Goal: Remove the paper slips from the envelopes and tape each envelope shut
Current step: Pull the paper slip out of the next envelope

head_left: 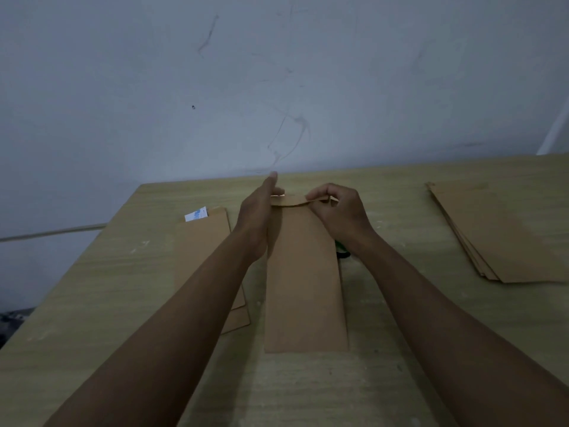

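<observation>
A long brown envelope (pixel 304 282) lies lengthwise on the wooden table (pixel 123 303) in front of me. My left hand (pixel 260 217) holds its far left corner, thumb raised, fingers partly hidden behind the paper. My right hand (pixel 338 211) pinches the folded flap at the far right edge. To the left lies a small pile of brown envelopes (pixel 204 241), with a white and blue paper slip (pixel 196 214) sticking out at its far end.
A fanned stack of brown envelopes (pixel 505 235) lies at the right of the table. A dark green object (pixel 341 251) peeks out under my right wrist. A grey wall (pixel 277 72) stands right behind the table; the table's left edge runs diagonally.
</observation>
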